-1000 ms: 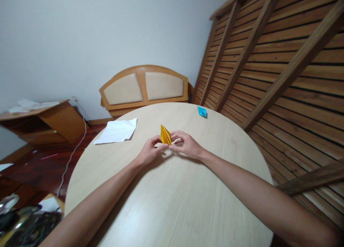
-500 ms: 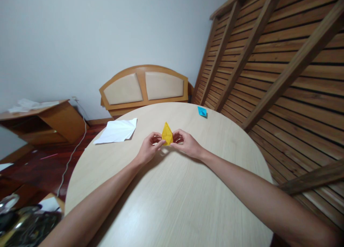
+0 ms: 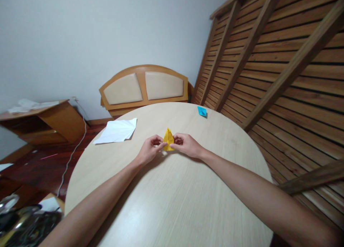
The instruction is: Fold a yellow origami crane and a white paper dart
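Two hands [image 3: 168, 148] apparently around yellow paper [image 3: 168, 138]

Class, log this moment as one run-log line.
left hand: pinching yellow folded paper | right hand: pinching it too | table: white paper, blue piece

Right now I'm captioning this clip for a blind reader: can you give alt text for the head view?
Two bare hands, left hand and right hand, pinch a folded yellow origami paper between them above a round pale wooden table. A creased white paper sheet lies at the far left, a small blue folded paper at the far right.
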Demonstrator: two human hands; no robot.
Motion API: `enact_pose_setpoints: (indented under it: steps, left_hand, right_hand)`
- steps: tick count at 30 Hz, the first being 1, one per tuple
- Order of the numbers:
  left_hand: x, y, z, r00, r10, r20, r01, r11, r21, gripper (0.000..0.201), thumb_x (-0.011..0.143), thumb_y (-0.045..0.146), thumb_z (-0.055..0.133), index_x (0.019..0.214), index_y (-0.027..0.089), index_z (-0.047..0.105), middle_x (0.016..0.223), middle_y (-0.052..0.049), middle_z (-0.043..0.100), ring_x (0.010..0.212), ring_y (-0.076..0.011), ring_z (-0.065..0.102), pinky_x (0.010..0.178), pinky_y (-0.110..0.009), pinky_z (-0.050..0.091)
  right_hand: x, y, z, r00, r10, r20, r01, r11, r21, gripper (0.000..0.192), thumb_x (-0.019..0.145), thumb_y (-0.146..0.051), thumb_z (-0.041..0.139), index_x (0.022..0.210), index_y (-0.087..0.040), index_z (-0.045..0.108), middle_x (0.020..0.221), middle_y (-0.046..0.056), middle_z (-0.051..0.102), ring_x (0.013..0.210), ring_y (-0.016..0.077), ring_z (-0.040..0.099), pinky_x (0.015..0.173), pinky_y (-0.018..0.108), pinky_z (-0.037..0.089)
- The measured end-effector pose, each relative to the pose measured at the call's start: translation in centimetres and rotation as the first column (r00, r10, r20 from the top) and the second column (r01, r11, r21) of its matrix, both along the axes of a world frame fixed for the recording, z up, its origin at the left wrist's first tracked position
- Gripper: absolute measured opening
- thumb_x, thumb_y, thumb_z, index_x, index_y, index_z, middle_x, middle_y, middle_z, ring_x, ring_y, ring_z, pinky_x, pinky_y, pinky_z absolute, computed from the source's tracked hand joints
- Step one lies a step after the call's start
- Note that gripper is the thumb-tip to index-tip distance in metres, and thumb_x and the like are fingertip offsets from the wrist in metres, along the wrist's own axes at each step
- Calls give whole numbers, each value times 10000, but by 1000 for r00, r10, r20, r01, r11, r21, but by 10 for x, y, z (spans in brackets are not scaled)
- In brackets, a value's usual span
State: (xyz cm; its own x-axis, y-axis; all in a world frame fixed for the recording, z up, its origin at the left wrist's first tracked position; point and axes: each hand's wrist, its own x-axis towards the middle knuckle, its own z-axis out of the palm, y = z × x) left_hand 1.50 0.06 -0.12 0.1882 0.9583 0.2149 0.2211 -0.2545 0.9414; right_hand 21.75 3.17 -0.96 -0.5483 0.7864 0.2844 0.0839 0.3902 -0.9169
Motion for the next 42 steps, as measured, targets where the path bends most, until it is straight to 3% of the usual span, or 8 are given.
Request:
enact_pose_setpoints:
  steps: [8,14,18,31,36,42]
  left_hand:
    - [0,0,-3,1000,-11,-2,11,999,-44,425,732,535,752,768,144,590,661,-14,624,548,-110,554,474,-214,436]
    - [2,1,-1,997,5,72,2,995,-96,466,696,501,778,923,162,554,679,-10,673,546,-115,581,476,-203,435]
    - [3,-1,0,993,23,115,-12,995,-97,511,703,449,777,1021,194,469,688,9,687,572,-120,614,484,-185,431]
    - [2,-1,1,996,23,86,-21,999,-24,356,735,372,751,918,182,512,735,-4,675,629,-127,624,460,-186,412]
    - [2,-2,3,993,8,120,-4,999,-35,370,752,335,735,979,194,479,765,-17,705,637,-127,625,464,-183,399]
    - [1,-2,2,998,16,68,-16,1000,-2,297,750,354,733,903,171,557,733,-30,674,625,-134,606,458,-196,399]
  right_hand:
    - [3,2,-1,999,3,36,-2,999,-32,292,825,-434,675,806,-152,600,782,29,675,692,142,625,606,251,452]
    - [2,2,-1,999,-46,-23,46,999,6,351,824,-376,692,1071,-161,567,797,15,676,723,149,643,662,272,494]
    - [0,2,-2,993,-74,-90,73,997,-17,374,813,-333,700,1085,-203,478,839,4,668,703,139,643,644,271,504]
    - [0,0,3,994,-83,-70,87,995,58,212,830,-285,665,985,-181,563,938,29,652,758,131,621,703,290,519]
    - [1,0,3,994,-74,-76,77,996,40,170,866,-296,626,979,-187,559,907,20,649,767,134,629,727,299,523]
    - [1,0,3,995,-30,-92,33,999,31,120,893,-266,580,983,-187,587,927,30,650,796,142,635,745,303,524]
